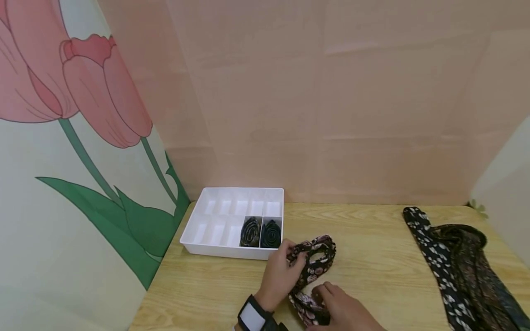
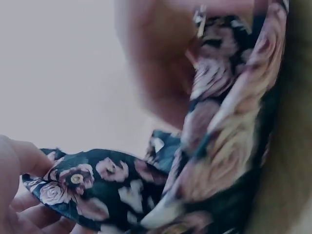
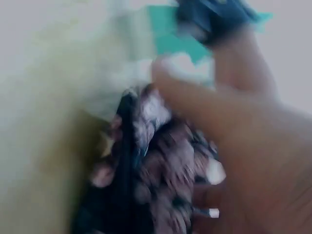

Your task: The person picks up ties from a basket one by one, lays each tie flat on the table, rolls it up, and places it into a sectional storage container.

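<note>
A narrow black scarf with a pink and cream floral print is looped above the table between my two hands. My left hand pinches the folded strip near its upper end, close to the tray's front right corner. Lower down and to the right, my right hand grips the lower part. In the right wrist view, blurred, the right thumb and fingers lie around the floral cloth. The left wrist view shows the floral strip doubled over itself between both hands.
A white divided tray stands at the back left; two front right compartments hold dark rolled cloths. On the right lie a black strip with white flowers and a dark brown patterned cloth. A pink backdrop rises behind the wooden table.
</note>
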Demonstrator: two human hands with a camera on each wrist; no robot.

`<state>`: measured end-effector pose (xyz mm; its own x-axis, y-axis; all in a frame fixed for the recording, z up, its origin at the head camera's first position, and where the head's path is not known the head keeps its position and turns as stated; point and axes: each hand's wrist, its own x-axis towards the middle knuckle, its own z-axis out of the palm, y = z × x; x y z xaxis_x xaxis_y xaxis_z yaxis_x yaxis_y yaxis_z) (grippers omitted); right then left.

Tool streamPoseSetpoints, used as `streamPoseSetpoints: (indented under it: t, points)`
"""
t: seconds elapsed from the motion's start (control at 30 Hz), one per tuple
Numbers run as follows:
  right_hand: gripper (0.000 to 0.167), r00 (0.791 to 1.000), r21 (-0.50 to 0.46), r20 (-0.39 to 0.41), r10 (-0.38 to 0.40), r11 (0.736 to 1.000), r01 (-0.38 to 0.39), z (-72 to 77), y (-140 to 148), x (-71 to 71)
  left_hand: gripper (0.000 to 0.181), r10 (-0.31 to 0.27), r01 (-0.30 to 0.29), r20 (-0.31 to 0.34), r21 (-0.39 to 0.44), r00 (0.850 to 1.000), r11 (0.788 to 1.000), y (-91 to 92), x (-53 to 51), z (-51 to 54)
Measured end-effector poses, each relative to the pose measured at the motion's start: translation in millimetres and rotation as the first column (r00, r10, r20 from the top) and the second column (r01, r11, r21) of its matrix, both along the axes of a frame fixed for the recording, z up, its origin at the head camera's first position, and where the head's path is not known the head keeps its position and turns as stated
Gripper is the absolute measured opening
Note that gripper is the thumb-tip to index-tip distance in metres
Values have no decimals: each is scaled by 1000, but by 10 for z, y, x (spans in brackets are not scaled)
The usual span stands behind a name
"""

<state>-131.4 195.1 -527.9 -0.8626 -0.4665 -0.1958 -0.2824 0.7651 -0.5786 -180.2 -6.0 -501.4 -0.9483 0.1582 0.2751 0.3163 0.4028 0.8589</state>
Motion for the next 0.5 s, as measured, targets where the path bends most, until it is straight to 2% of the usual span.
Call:
streamPoseSetpoints:
  t: [0.07, 0.13, 0.2, 0.3, 0.37, 0.43, 0.5]
  points:
    - [70, 991, 131, -130, 35, 991, -18, -61, -82, 52, 14, 25, -25, -4, 56, 1000, 998, -74, -17, 41]
    - [57, 970, 202, -231, 75, 979, -28, -104, -96, 73, 14, 64, -61, -26, 121, 998, 991, -162, -40, 81]
    - [47, 971, 221, -228, 71, 975, -19, -112, -77, 75, 12, 108, -94, -68, 180, 992, 979, -273, -62, 101]
    - [42, 985, 194, -170, 14, 981, 19, -115, -31, 81, 12, 191, -158, -107, 253, 976, 954, -466, -95, 119]
    - [44, 996, 139, -66, -54, 988, 63, -105, -22, 89, 12, 242, -205, -104, 282, 965, 937, -595, -114, 144]
    - [46, 993, 79, 24, -116, 990, 114, -97, -32, 104, 13, 291, -254, -82, 305, 953, 918, -714, -131, 180]
    - [43, 983, 38, 76, -169, 985, 166, -94, -56, 117, 14, 329, -295, -58, 319, 943, 901, -813, -148, 221]
